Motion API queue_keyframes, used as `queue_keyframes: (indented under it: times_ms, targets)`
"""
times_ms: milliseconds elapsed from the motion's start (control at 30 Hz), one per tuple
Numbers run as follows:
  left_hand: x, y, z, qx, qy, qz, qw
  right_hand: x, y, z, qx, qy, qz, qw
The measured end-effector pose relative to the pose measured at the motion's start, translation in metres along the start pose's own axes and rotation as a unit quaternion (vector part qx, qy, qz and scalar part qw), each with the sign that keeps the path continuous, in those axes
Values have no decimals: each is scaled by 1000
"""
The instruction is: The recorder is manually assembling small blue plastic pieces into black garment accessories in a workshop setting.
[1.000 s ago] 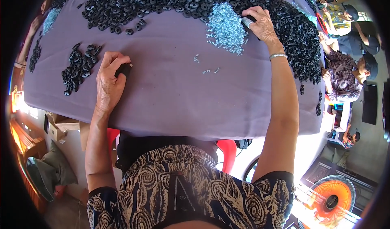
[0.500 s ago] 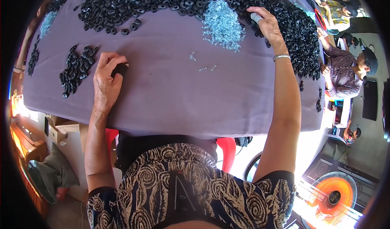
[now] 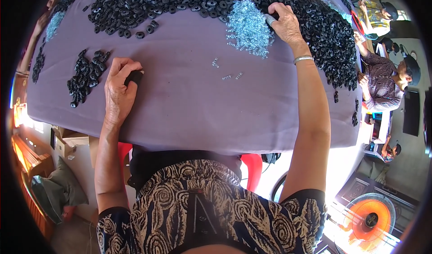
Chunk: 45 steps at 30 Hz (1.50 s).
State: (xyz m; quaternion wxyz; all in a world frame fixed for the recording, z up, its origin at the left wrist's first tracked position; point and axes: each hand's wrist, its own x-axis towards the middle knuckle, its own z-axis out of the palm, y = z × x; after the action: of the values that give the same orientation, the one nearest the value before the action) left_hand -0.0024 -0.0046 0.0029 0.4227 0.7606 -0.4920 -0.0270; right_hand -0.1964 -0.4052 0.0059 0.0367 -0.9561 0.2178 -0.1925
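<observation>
On a mauve-grey cloth (image 3: 180,101), a small cluster of black ribbed ring-shaped pieces (image 3: 85,76) lies beside the left hand (image 3: 120,89), which is curled narrow around a black item (image 3: 134,77); whether gripped or worn, I cannot tell. Loose springs (image 3: 227,77) lie right of it, below a mound of pale blue metallic coil springs (image 3: 248,29). The right hand (image 3: 285,29), fingers bent, a silvery-grey covering (image 3: 270,20) on one digit, reaches between this mound and the large black heap (image 3: 328,38); its grip is unclear.
</observation>
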Motion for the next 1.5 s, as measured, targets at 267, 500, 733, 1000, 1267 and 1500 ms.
queue_keyframes:
  times_ms: [267, 500, 733, 1000, 1267, 1500]
  targets:
    - [0, -1, 1, -9, -2, -6, 1000, 1, 3, 8, -1, 21, -20, 1000]
    - [0, 0, 1, -8, 0, -5, 1000, -6, 9, 7, -20, 29, -44, 998]
    - [-1, -3, -1, -7, 3, 12, 1000, -25, 14, 1, 28, 22, 17, 999]
    - [-2, -4, 0, 0, 2, 7, 1000, -47, 16, -4, 36, 59, 25, 997]
    - [-3, -8, 0, 11, 11, 31, 999, -79, -4, -15, 47, 59, 43, 996]
    - [-3, -5, 1, -8, 12, 19, 1000, -118, -34, -30, 51, 61, 33, 996]
